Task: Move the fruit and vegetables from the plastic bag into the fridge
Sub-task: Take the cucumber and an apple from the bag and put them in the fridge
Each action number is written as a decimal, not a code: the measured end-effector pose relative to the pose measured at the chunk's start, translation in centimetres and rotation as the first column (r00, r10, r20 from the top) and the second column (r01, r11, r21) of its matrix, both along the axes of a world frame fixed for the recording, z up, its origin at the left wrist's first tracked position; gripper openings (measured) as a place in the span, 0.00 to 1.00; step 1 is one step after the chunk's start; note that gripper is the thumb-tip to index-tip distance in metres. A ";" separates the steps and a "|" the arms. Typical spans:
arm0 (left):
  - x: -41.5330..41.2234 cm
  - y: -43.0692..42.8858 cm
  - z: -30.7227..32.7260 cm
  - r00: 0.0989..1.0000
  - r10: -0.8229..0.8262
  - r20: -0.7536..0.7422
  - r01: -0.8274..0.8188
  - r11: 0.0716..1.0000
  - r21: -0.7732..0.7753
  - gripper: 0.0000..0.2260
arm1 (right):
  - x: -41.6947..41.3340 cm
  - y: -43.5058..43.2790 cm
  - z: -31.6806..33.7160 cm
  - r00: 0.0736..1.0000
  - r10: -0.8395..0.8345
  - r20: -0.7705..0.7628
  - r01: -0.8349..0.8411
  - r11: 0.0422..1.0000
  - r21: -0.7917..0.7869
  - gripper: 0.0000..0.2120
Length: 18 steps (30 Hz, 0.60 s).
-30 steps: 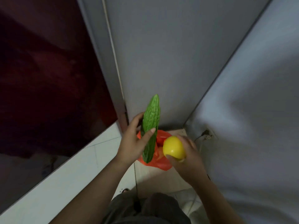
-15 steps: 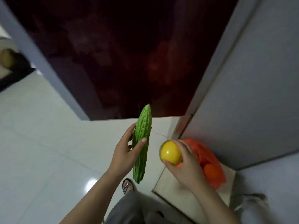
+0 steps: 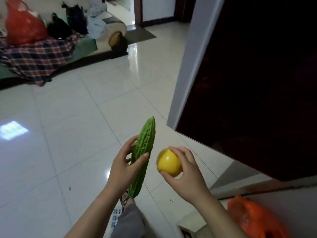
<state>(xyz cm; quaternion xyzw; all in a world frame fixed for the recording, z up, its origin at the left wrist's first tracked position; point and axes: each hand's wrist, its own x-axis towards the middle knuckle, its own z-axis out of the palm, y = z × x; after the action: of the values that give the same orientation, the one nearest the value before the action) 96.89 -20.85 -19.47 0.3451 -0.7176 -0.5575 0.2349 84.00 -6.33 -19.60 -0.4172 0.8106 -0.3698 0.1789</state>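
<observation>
My left hand (image 3: 122,167) grips a long bumpy green bitter gourd (image 3: 143,155), held nearly upright with its tip pointing up. A round yellow fruit (image 3: 169,163) sits in the fingers of my right hand (image 3: 187,176), just right of the gourd. The orange plastic bag (image 3: 253,219) lies at the bottom right on a low pale surface, behind my right forearm. A tall dark red fridge door (image 3: 257,83) with a grey edge fills the right side and is closed.
Glossy white floor tiles (image 3: 68,134) spread to the left. A sofa with a plaid blanket (image 3: 37,54), a red bag (image 3: 22,23) and dark bags stands at the far left. My sandalled foot (image 3: 125,199) shows below the gourd.
The view has swung left from the grey wall corner and bag to the dark fridge door and open room. Both hands still hold the gourd and the yellow fruit.
</observation>
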 end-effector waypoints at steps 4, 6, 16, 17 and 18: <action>0.4 -7.4 0.2 1.000 0.025 -0.002 -0.025 1.000 0.003 0.23 | -0.3 -8.6 -0.1 0.998 0.065 -0.010 -0.065 0.998 -0.006 0.31; 0.6 -11.1 0.7 0.999 0.036 -0.001 -0.036 0.999 -0.004 0.22 | -0.6 -12.6 0.2 0.995 0.096 -0.012 -0.096 0.995 0.004 0.30; 3.8 -23.8 2.7 0.981 0.194 -0.005 -0.194 0.979 -0.057 0.23 | -0.3 -27.4 1.3 0.966 0.260 -0.002 -0.259 0.965 0.050 0.32; 3.8 -24.8 2.6 0.979 0.203 -0.001 -0.203 0.978 -0.056 0.23 | -0.3 -28.6 1.1 0.962 0.274 0.001 -0.274 0.960 0.051 0.32; 3.7 -25.8 2.6 0.979 0.206 0.004 -0.205 0.977 -0.053 0.22 | -0.5 -29.6 1.1 0.957 0.289 0.002 -0.288 0.956 0.053 0.32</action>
<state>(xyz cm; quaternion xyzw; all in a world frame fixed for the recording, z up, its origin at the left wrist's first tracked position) 100.59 -46.65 -16.87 0.4135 -0.6937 -0.5095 0.2970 83.55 -35.98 -18.47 -0.5273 0.7511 -0.3171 0.2395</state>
